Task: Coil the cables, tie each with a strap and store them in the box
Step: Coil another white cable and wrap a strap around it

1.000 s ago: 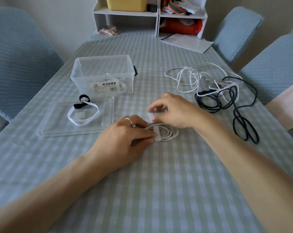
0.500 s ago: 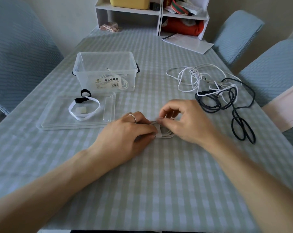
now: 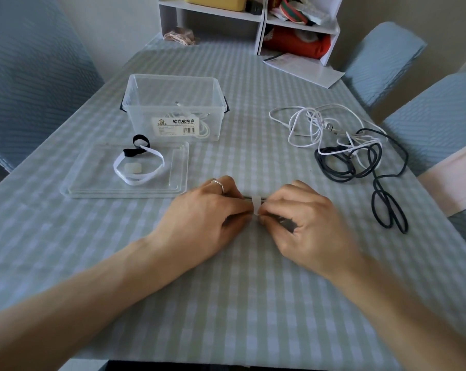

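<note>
- Wrapping across the middle of a coiled white cable, a white strap (image 3: 256, 205) shows as a short upright band between the two hands; the coil itself is almost wholly hidden under the fingers, so its long axis can only be judged to run left to right, from one hand to the other.
- Left hand (image 3: 207, 210) pinches the bundle just left of the strap, its grip clenched on the cable; right hand (image 3: 304, 218) pinches at the strap's right edge, its grip grasping the strap end.
- Both hands touch the strap, so neither is nearer; the closing pull probably falls to the right hand while the left steadies.
- Up and to the left of the strap stands the clear box (image 3: 173, 108), open, with a white cable already inside; the left hand lies on that side.
- Between the strap and the box lies the lid (image 3: 92, 180) on the surface, carrying a white loop strap (image 3: 138, 167) and a black strap (image 3: 138, 147).
- To the right of the strap, well apart, the loose white cables (image 3: 306, 121) and a black cable (image 3: 387, 194) lie tangled, not yet coiled.
</note>
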The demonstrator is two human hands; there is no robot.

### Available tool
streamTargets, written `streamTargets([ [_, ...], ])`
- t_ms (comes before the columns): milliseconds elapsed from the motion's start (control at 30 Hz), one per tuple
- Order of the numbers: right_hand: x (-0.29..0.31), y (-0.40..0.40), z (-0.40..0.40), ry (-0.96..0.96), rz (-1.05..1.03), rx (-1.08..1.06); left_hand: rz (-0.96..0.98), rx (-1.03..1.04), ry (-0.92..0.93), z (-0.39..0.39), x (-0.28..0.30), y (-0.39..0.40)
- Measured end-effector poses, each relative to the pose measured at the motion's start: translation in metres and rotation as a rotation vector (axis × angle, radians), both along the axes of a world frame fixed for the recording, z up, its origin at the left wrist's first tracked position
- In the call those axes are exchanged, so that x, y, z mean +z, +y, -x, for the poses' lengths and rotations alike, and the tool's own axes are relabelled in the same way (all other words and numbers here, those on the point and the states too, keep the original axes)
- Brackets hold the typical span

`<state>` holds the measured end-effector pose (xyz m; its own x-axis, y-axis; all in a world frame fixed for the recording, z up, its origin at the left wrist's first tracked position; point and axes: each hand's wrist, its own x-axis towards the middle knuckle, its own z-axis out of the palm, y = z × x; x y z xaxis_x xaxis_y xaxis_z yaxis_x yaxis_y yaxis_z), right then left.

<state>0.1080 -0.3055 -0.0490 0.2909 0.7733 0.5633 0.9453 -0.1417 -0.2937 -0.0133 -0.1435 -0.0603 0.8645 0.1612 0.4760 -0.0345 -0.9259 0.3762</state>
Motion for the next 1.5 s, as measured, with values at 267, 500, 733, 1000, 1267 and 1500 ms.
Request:
streamTargets([
  [267, -0.001, -0.002, 0.010, -0.230, 0.039, -0.053, 0.081, 0.014, 0.009, -0.001, -0.002, 0.000],
  [500, -0.002, -0.014, 0.020, -0.281, 0.171, -0.076, 0.116, 0.008, 0.006, -0.001, 0.000, -0.003],
  [733, -0.004, -0.012, 0.015, 0.333, 0.057, -0.134, 0.149, -0.006, 0.007, 0.000, 0.000, -0.003],
  [1000, 0.013, 0.001, 0.012, 0.511, 0.124, -0.255, 0.179, -0.012, 0.007, 0.002, 0.004, -0.004],
  [1267, 0.000, 0.002, 0.021, 0.141, 0.144, -0.197, 0.181, -0.038, 0.024, 0.002, 0.002, -0.001],
  [1500, 0.013, 0.003, 0.014, 0.551, 0.053, -0.323, 0.070, -0.093, -0.114, 0.001, 0.001, -0.004],
])
